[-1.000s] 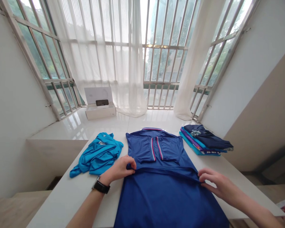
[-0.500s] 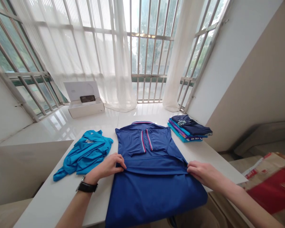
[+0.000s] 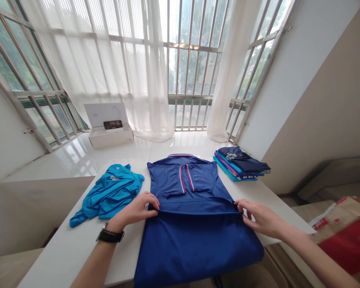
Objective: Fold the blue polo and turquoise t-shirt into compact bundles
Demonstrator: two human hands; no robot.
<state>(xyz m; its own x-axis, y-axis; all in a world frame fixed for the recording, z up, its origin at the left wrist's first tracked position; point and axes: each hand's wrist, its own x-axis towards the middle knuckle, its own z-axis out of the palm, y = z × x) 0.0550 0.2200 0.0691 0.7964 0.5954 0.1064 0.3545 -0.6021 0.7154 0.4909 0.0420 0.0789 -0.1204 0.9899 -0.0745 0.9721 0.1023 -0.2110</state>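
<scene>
A navy blue polo shirt (image 3: 198, 236) lies on the white table with its collar toward the window. Both sleeves, with red, white and blue striped cuffs, are folded in to the middle of its back. My left hand (image 3: 144, 206) pinches the shirt's left edge at a crosswise fold. At the right edge, my right hand (image 3: 253, 216) grips the other end of that fold between thumb and fingers. The lower part of the shirt hangs over the near table edge. Left of it lies a crumpled bright blue shirt (image 3: 111, 192).
A stack of folded clothes (image 3: 241, 164) sits at the right table edge. On the white sill, an open white box (image 3: 111, 136) carries a dark phone (image 3: 113, 124). A red and tan paper bag (image 3: 348, 236) stands at lower right. Sheer curtains hang before the barred window.
The crosswise fold in the navy shirt has been drawn into a raised ridge between my hands. My right hand has lifted slightly, its fingers more spread. The view has shifted a little.
</scene>
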